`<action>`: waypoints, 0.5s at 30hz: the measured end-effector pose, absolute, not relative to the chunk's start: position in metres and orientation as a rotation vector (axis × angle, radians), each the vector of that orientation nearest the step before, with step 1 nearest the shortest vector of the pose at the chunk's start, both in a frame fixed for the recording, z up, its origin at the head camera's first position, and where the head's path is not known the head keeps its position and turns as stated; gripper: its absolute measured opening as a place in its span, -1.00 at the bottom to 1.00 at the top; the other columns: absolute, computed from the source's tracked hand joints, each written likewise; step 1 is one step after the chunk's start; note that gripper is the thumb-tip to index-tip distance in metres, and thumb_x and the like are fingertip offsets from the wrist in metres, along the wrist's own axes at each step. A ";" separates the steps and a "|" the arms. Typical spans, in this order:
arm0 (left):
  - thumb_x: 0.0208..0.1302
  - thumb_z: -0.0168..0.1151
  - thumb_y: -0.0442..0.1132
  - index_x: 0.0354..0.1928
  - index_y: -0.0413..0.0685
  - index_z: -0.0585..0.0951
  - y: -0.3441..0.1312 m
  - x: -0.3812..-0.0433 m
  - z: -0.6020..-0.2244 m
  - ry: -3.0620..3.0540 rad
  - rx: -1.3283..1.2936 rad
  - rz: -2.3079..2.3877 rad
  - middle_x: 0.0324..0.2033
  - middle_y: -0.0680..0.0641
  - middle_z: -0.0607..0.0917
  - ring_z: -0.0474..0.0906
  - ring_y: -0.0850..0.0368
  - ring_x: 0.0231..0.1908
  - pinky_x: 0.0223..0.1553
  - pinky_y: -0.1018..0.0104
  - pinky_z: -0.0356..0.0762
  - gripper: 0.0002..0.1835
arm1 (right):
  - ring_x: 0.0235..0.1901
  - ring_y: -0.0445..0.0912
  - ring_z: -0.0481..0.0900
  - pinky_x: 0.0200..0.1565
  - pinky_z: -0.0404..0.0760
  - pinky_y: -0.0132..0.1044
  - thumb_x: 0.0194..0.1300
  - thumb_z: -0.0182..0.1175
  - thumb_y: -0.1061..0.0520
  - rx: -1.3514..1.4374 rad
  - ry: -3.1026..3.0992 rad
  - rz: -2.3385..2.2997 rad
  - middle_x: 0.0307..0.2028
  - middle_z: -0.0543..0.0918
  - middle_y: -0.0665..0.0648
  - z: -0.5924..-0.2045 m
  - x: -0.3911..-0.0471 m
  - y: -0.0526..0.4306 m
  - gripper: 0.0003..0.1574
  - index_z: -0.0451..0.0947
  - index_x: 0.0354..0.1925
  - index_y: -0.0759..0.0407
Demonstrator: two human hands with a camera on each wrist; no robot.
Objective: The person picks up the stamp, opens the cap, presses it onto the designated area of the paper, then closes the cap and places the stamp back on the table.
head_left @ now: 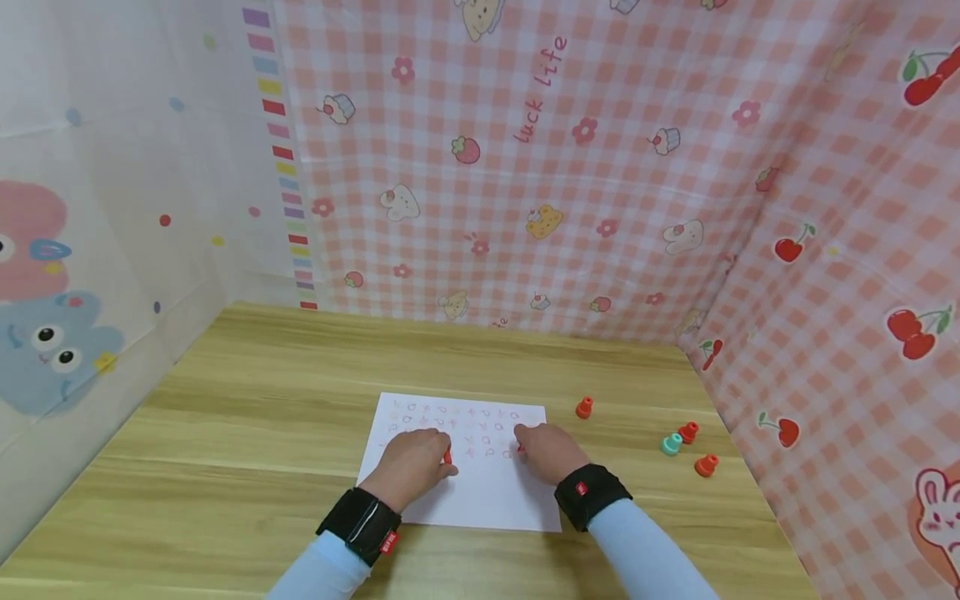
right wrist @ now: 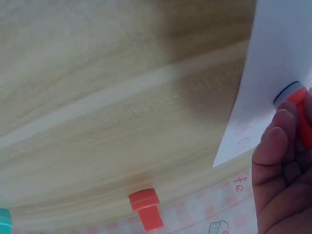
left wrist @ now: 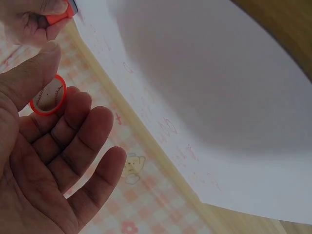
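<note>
A white sheet of paper (head_left: 487,500) lies on the wooden table, with rows of small red and orange printed marks across its upper part. Over its left half, my left hand (head_left: 412,468) pinches a red toy stamp (left wrist: 48,97) between thumb and fingers. The round face of that stamp, with a baseball stitch pattern, is turned toward the left wrist camera, off the paper. At the sheet's right side my right hand (head_left: 553,452) grips another orange-red stamp (right wrist: 293,93), its grey-rimmed base at the paper. Whether that base touches the paper, I cannot tell.
To the right of the paper stand a red stamp (head_left: 584,407), a teal stamp (head_left: 671,444) and two more red stamps, one behind the teal (head_left: 689,432) and one nearer the edge (head_left: 707,466). Patterned cloth (head_left: 495,192) hangs behind the table and on both sides.
</note>
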State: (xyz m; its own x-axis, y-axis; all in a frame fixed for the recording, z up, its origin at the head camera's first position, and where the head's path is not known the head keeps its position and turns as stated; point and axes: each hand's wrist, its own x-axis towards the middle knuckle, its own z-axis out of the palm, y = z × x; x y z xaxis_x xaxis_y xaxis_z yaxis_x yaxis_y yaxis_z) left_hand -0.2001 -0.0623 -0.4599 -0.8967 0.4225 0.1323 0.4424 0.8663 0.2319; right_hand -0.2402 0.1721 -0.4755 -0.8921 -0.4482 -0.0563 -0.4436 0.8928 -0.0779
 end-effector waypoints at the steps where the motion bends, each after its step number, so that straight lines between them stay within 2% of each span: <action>1: 0.05 0.55 -0.08 -0.49 -0.03 0.56 -0.062 -0.200 -0.460 -2.958 -0.689 -0.395 -0.65 0.11 0.47 0.40 0.19 -0.57 -0.47 0.31 0.39 -0.68 | -0.53 -0.07 0.42 -0.29 0.55 -0.22 0.28 0.35 0.17 -0.710 2.996 -0.095 -0.53 0.56 0.05 -0.477 -0.239 0.173 -0.72 0.54 -0.07 0.18; 5: 0.05 0.55 -0.08 -0.52 -0.02 0.54 -0.062 -0.201 -0.462 -2.955 -0.691 -0.387 -0.64 0.11 0.47 0.42 0.19 -0.56 -0.47 0.30 0.39 -0.67 | -0.54 -0.10 0.42 -0.28 0.59 -0.25 0.27 0.36 0.17 -0.726 3.006 -0.074 -0.55 0.56 0.04 -0.480 -0.235 0.174 -0.65 0.54 0.00 0.19; 12: 0.04 0.56 -0.08 -0.51 -0.02 0.55 -0.061 -0.202 -0.466 -2.939 -0.715 -0.379 -0.65 0.13 0.45 0.39 0.21 -0.58 -0.49 0.33 0.37 -0.67 | -0.51 -0.06 0.43 -0.29 0.55 -0.22 0.30 0.33 0.21 -0.716 2.961 -0.093 -0.51 0.57 0.07 -0.476 -0.240 0.172 -0.78 0.52 -0.11 0.17; 15: 0.04 0.56 -0.07 -0.48 -0.03 0.56 -0.060 -0.203 -0.465 -2.947 -0.713 -0.387 -0.65 0.13 0.45 0.37 0.21 -0.58 -0.48 0.33 0.37 -0.68 | -0.51 -0.06 0.44 -0.28 0.56 -0.22 0.29 0.34 0.20 -0.699 2.964 -0.084 -0.51 0.58 0.06 -0.474 -0.241 0.172 -0.74 0.53 -0.08 0.17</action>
State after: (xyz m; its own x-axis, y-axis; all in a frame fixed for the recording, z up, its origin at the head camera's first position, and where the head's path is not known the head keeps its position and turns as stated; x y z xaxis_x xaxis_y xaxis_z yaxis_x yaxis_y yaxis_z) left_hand -0.2033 -0.0601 -0.4655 -0.8879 0.4382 0.1403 0.4596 0.8594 0.2241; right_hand -0.2407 0.1722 -0.4740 -0.8903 -0.4482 -0.0801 -0.4430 0.8934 -0.0755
